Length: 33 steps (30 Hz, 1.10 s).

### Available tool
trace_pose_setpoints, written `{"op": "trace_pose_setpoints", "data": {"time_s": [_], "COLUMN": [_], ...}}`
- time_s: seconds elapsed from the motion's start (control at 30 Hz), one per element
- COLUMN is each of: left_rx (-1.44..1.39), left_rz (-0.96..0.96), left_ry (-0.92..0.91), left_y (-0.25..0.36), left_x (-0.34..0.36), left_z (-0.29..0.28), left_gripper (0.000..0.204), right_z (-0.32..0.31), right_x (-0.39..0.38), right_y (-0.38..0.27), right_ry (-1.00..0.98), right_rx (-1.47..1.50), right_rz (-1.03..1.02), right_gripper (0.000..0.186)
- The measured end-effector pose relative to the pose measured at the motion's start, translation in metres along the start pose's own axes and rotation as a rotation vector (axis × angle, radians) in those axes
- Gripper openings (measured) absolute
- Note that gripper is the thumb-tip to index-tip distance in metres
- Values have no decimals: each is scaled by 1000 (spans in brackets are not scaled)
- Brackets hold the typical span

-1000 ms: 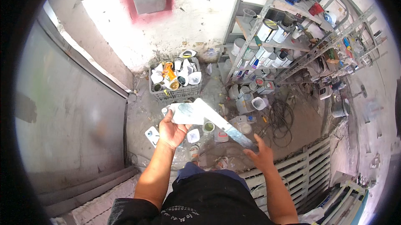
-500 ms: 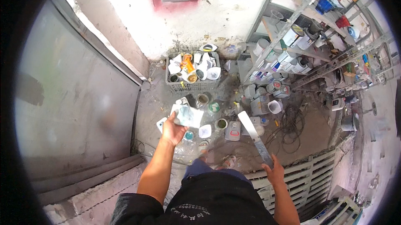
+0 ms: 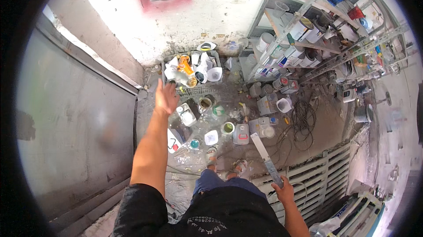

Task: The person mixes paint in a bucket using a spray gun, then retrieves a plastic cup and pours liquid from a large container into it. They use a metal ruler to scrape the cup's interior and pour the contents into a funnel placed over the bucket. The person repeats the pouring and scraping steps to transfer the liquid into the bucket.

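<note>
Beside the crate (image 3: 167, 63), left hand (image 3: 166, 97) open; right hand (image 3: 283, 190) grips blade (image 3: 266, 153).

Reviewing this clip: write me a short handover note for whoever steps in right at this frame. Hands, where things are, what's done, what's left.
Left hand: open and empty, arm stretched out above the floor just short of the grey crate, which is stuffed with white containers and an orange bottle.
Right hand: closed on the lower end of a long flat metal strip, held low at the person's side, pointing up and forward.
Floor: paint tins, jars and jugs lie scattered in front of the feet; more cans fill the shelving on the right.
Done: nothing is in the left hand.
Left: the strip is not yet set down.
</note>
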<state>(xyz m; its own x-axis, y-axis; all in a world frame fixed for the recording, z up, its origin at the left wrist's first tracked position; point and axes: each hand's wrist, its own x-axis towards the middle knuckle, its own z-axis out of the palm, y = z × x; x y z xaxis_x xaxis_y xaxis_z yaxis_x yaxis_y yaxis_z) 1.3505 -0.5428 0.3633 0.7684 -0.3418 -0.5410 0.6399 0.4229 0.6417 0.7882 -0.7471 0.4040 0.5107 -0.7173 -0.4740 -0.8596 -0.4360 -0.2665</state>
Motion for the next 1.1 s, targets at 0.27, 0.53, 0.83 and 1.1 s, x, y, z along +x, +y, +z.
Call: {"op": "trace_pose_setpoints", "data": {"time_s": [0.27,0.53,0.83,1.1], "left_rx": [-487,-179,384,848], "left_rz": [-76,-50,-214,-324], "left_ry": [-749,-702,-353,-66], "left_y": [18,-8,-172,-324], "left_x": [-66,-93,-136,-277], "left_z": [57,77,15,29], "left_gripper": [89,50,34,27], "right_z": [8,-18,-99,-181], "right_x": [-13,-15,-9,17], "right_y": [14,57,168,312], "right_ry": [79,72,345,898], "right_rx": [160,172,237,231], "right_rz": [94,41,251,147], "right_gripper": [64,65,60,54]}}
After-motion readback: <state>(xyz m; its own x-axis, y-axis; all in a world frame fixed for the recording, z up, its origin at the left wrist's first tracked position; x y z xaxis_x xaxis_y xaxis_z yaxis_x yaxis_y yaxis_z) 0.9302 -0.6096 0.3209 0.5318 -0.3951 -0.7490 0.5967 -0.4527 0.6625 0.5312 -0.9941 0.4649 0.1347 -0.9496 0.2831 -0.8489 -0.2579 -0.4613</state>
